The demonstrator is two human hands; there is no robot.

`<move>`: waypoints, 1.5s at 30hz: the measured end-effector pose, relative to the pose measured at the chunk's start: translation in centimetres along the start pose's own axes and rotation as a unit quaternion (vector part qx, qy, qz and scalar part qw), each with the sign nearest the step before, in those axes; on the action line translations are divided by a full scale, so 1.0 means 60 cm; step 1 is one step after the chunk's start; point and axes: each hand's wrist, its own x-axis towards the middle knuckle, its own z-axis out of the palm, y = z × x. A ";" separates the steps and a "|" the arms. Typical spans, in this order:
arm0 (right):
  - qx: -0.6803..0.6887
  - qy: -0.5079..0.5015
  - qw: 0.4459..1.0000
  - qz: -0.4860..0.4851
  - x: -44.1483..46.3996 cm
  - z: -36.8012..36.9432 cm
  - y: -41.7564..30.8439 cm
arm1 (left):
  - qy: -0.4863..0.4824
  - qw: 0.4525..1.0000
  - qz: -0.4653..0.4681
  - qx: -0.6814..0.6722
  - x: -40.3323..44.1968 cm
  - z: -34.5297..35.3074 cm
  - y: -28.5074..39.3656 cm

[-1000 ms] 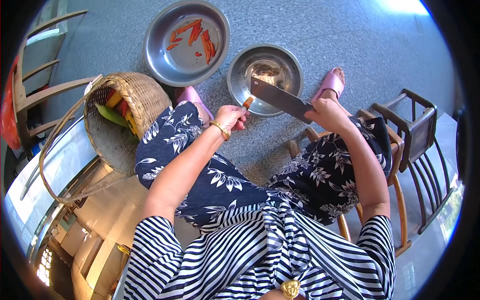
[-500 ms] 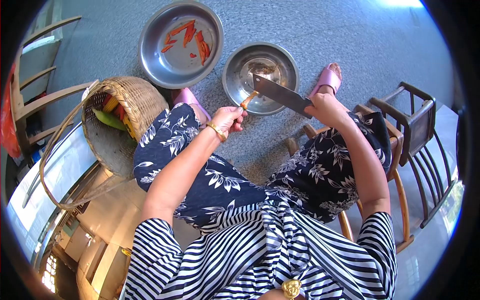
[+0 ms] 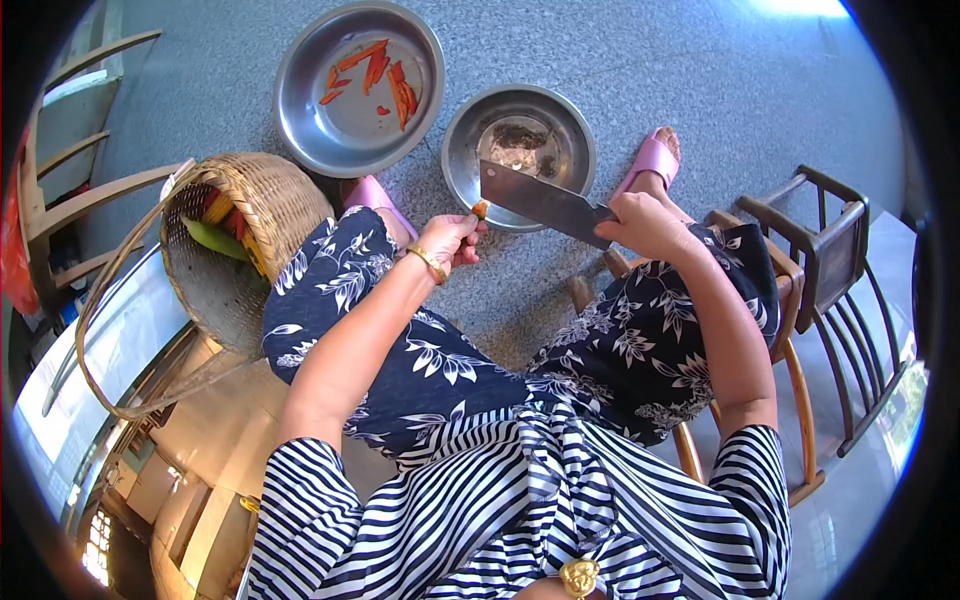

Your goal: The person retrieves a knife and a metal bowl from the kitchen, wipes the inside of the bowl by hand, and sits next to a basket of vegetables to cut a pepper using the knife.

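My left hand (image 3: 452,240) pinches a small orange-brown piece (image 3: 480,208) that looks like a vegetable end, just outside the near left rim of the smaller metal bowl (image 3: 586,150). In my right hand (image 3: 645,225) is the handle of a cleaver (image 3: 545,200), its broad blade pointing left over that bowl, close to the held piece. Dark bits (image 3: 520,135) lie at the bottom of the smaller bowl. Up and to the left, a larger metal basin (image 3: 300,130) holds several orange-red strips (image 3: 402,95).
A tipped wicker basket (image 3: 285,205) with red, yellow and green vegetables (image 3: 215,237) lies at the left, beside a wooden chair (image 3: 105,195). Dark wooden chairs (image 3: 835,250) stand at the right. My feet in pink slippers (image 3: 655,160) flank the smaller bowl.
The piece in my left hand showed longer and paler half a second ago and now looks shorter. The cleaver has moved left and slightly down. The view has shifted slightly.
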 end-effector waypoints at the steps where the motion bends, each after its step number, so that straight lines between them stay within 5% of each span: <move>1: 0.008 -0.014 1.000 0.003 0.002 0.003 0.002 | -0.008 1.000 0.001 -0.007 -0.001 0.001 0.001; 10: -0.010 0.024 0.996 0.082 0.001 -0.002 0.017 | -0.040 0.999 -0.005 -0.011 -0.001 -0.001 -0.001; 19: 0.024 -0.001 1.000 -0.011 -0.011 -0.017 -0.005 | -0.015 0.999 -0.013 -0.038 -0.002 0.001 0.000; 45: 0.031 -0.041 0.999 0.008 -0.013 -0.026 -0.009 | -0.001 0.994 0.088 0.067 0.006 0.006 -0.003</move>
